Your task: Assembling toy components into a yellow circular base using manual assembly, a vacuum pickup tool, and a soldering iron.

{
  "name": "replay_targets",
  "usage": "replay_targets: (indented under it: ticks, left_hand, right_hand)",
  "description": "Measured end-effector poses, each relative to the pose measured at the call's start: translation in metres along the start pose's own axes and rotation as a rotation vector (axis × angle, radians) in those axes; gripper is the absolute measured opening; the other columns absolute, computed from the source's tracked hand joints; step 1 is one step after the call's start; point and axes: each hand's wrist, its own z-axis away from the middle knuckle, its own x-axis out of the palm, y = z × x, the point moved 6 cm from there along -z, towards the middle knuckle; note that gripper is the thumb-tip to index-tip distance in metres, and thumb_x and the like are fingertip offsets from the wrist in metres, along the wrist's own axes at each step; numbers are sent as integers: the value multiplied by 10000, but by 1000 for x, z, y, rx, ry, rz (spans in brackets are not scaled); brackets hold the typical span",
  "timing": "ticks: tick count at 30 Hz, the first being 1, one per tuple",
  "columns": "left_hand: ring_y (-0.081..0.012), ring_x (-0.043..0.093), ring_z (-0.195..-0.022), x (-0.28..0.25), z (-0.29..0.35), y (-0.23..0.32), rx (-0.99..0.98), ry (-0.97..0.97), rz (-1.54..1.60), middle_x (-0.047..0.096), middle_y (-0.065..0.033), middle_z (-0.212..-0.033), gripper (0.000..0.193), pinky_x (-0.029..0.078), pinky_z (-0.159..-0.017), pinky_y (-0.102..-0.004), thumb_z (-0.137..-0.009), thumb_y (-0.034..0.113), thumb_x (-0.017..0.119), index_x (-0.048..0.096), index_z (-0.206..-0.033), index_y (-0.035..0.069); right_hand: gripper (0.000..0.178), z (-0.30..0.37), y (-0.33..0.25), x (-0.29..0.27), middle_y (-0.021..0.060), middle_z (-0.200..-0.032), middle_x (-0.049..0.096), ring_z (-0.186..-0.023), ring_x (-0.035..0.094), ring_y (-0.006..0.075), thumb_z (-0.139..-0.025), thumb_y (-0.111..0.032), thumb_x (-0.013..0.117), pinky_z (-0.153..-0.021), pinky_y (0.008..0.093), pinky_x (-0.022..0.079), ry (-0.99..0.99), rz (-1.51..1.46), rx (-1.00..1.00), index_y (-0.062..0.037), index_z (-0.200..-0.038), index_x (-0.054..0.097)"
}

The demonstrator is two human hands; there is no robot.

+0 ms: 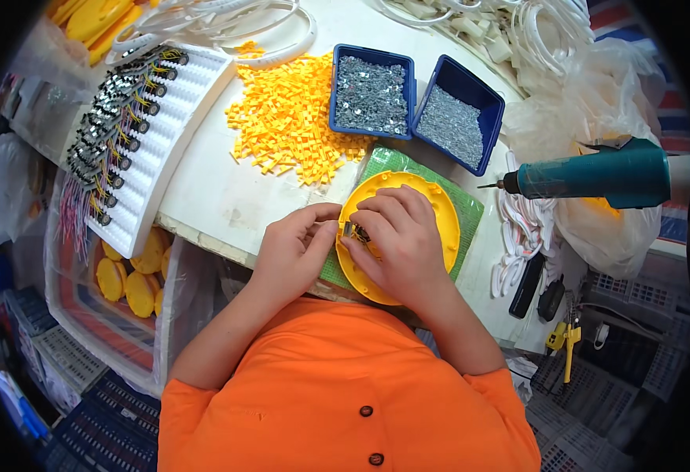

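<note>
A shallow yellow round plastic shell [441, 224] lies open side up on a green mat [471, 212] at the table's front edge. At the shell's left rim, my left hand [294, 250] is closed, thumb and forefinger drawn together; what they pinch is hidden. My right hand [404, 245] reaches over the shell with curled fingers. Its thumb and fingertips close on a small metal part [349, 230] just inside the left rim. Some dark and coloured bits, possibly wires, show beneath those fingers, mostly covered.
Beyond the shell are loose yellow pieces [282, 118] and blue bins of screws [372, 90] and small metal pieces [451, 126]. A teal electric screwdriver [596, 175] juts in from the right. Wired parts fill a white foam tray [180, 141]; a lined crate [160, 346] stands below.
</note>
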Motion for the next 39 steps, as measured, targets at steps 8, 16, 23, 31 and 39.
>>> replay_targets:
  ticks: [8,16,23,31,39]
  left_hand:
    - [-57,649,-783,1,-10,6,47,-55,-105,712,-41,-921,207,534,-698,-224,-1002,72,635,644,-1179,-36]
    - [-59,657,-829,3,-15,1,-32,-122,-114,701,-49,-1008,225,544,-712,-227,-1002,76,640,615,-1202,-24]
    - [-28,621,-793,4,-13,3,-136,-147,68,681,-18,-1016,212,522,-661,-201,-1049,142,575,612,-1211,9]
    - [-49,630,-826,5,-15,7,-83,-154,-110,679,-34,-1031,242,520,-700,-209,-988,68,650,600,-1217,9]
    - [-300,637,-1202,11,-16,42,606,-96,-561,646,-140,-1308,312,524,-948,-413,-872,8,652,651,-1180,56]
  right_hand:
    - [275,-1,2,2,67,-1057,673,-1081,616,301,-770,-185,822,-950,448,488,-26,-34,-2,-72,-992,706]
    - [275,4,5,2,69,-1072,680,-1094,620,305,-773,-179,825,-947,437,498,2,-35,-3,-69,-994,703]
    - [281,7,7,3,78,-1079,679,-1106,620,310,-771,-177,825,-955,427,501,7,-57,0,-64,-996,701]
    - [361,5,10,-11,101,-1186,670,-1158,597,343,-775,-198,820,-1007,459,473,-39,-110,41,-55,-1089,714]
    - [335,50,59,-39,155,-1229,651,-1189,587,370,-851,-189,733,-1026,472,463,56,-94,263,-36,-1148,710]
